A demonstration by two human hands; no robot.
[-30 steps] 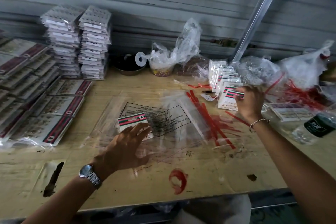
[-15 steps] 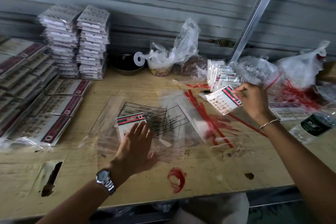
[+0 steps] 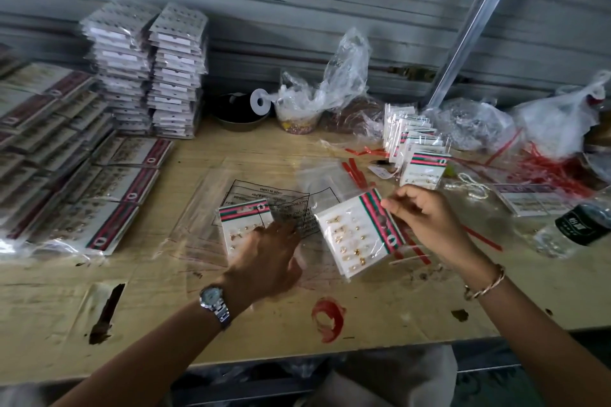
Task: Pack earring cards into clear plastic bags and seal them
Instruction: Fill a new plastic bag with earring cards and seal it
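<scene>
My right hand [image 3: 426, 221] pinches the striped top edge of a white earring card [image 3: 355, 235], which hangs tilted over the table's middle. My left hand [image 3: 264, 261] lies flat, fingers spread, on a clear plastic bag [image 3: 264, 205] with black print. Under that bag, just beyond my fingers, lies another earring card [image 3: 243, 220] with a red and green stripe. A row of upright earring cards [image 3: 416, 149] stands at the back right.
Bagged card stacks [image 3: 145, 69] rise at the back left, with flat packs [image 3: 109, 182] spread in front of them. Red peel strips [image 3: 357, 172], crumpled plastic bags [image 3: 334, 86], a dark bowl [image 3: 238, 116] and a water bottle [image 3: 575, 225] sit on the wooden table [image 3: 231, 334].
My right hand lifted a card from the upright row and carried it left and toward me to the table's middle. My left hand stayed pressed on the bag, shifting slightly.
</scene>
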